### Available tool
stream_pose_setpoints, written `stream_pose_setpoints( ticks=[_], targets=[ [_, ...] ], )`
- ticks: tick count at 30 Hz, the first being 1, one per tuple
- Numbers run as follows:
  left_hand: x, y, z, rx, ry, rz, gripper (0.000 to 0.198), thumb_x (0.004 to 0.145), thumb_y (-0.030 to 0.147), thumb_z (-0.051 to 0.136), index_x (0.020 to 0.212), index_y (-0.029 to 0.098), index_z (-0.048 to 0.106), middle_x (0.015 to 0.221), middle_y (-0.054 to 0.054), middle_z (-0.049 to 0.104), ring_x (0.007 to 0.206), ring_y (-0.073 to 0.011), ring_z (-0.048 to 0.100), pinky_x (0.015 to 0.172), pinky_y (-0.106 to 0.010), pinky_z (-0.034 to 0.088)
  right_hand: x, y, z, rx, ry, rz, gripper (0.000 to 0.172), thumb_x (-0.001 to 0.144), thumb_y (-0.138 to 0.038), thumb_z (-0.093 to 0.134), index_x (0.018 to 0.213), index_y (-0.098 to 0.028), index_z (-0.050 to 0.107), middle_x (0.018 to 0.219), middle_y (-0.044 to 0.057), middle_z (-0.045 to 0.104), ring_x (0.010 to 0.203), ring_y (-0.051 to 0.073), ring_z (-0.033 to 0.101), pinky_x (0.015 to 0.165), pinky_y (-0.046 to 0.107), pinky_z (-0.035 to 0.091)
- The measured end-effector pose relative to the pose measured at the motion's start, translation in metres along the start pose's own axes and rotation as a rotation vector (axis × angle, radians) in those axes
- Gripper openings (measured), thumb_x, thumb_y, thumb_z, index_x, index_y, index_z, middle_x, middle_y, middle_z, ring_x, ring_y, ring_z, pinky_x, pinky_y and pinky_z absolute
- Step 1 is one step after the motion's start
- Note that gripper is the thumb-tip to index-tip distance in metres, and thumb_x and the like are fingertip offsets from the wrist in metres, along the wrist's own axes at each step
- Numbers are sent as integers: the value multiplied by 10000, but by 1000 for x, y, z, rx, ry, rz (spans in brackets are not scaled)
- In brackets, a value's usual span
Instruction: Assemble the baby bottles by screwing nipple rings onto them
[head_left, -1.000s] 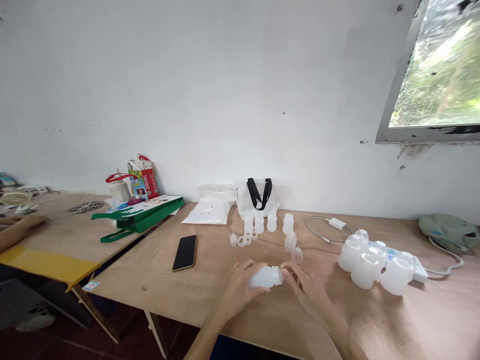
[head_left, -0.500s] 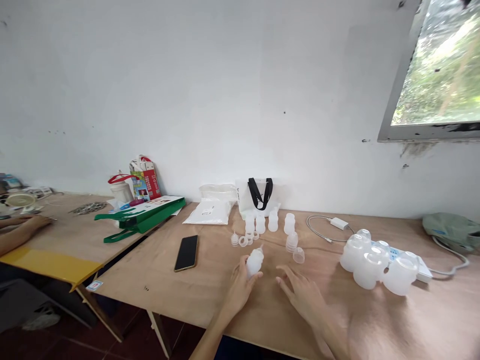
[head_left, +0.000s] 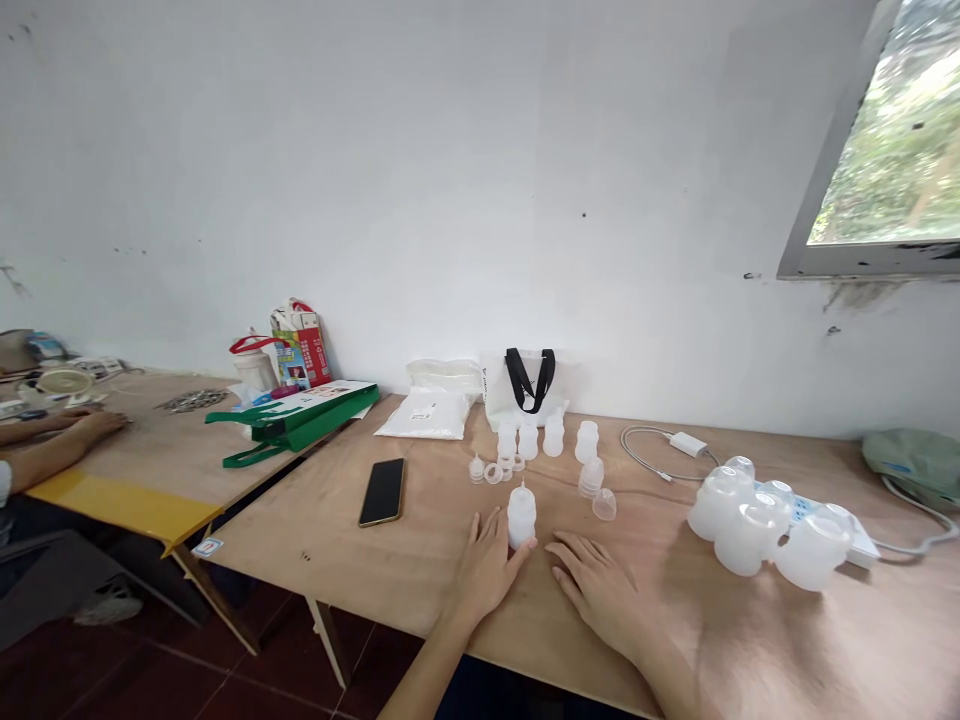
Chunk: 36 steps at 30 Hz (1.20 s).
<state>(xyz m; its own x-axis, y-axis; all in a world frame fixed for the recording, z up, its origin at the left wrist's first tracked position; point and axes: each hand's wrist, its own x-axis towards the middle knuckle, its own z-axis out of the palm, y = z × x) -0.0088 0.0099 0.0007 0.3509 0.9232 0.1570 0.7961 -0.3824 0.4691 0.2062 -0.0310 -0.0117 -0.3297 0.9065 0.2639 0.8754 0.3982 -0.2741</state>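
A small translucent white bottle [head_left: 522, 518] with a narrow pointed tip stands upright on the wooden table. My left hand [head_left: 484, 570] lies beside its left side, fingers stretched out on the tabletop and thumb at the bottle's base; whether the thumb touches it I cannot tell. Resting flat to the right of the bottle, my right hand [head_left: 596, 585] has its fingers spread and holds nothing. Beyond them are pale rings [head_left: 493, 473], a stack of pointed teat-like pieces [head_left: 476, 468], stacked clear caps [head_left: 591, 478] and one loose cap [head_left: 604, 504]. Several similar bottles [head_left: 553, 436] stand behind these.
A phone [head_left: 382, 492] lies left. Larger translucent containers [head_left: 754, 530] stand right, near a power strip [head_left: 862, 548] and cable [head_left: 626, 440]. A white packet [head_left: 427, 412] and white bag [head_left: 499, 400] sit by the wall. Another person's hand [head_left: 97, 425] rests at the left table.
The bottle has gone from tilted in my left hand to upright on the table. My left hand has let go and flattened; my right hand has lowered onto the tabletop. The view has shifted slightly left.
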Motion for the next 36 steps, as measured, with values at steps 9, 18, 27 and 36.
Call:
stream_pose_setpoints(
  ticks=[9, 18, 27, 36],
  targets=[
    [-1, 3, -2, 38, 4, 14, 593, 1061, 541, 405, 1514, 164, 468, 1583, -161, 485, 1533, -300, 373, 1299, -553, 187, -1, -3, -5, -11, 28, -18, 385, 1022, -263, 428, 1291, -245, 703, 1410, 99, 662, 1288, 288, 631, 1090, 487, 509],
    [-1, 3, -3, 23, -14, 4, 648, 1058, 551, 403, 1538, 118, 448, 1598, -181, 458, 1531, -304, 374, 1300, -554, 188, 5, 30, 1, -51, 167, 38, 476, 1030, -378, 448, 1477, -265, 566, 1697, 89, 306, 1553, 317, 315, 1217, 544, 364],
    [-2, 6, -4, 3, -11, 0, 658, 1038, 555, 432, 1557, 149, 431, 1600, -170, 459, 1526, -315, 378, 1311, -549, 179, -4, 83, 15, -121, 279, 186, 684, 1027, -459, 346, 1655, -228, 204, 1749, 101, 104, 1600, 329, 158, 1222, 577, 328],
    [-4, 6, -11, -89, -25, -10, 641, 959, 507, 569, 1494, 177, 443, 1567, -136, 498, 1497, -297, 412, 1320, -495, 118, -2, 83, 0, -83, 217, 209, 412, 999, -418, 361, 1214, -251, 670, 1467, 125, 576, 1283, 313, 615, 1064, 524, 483]
  ],
)
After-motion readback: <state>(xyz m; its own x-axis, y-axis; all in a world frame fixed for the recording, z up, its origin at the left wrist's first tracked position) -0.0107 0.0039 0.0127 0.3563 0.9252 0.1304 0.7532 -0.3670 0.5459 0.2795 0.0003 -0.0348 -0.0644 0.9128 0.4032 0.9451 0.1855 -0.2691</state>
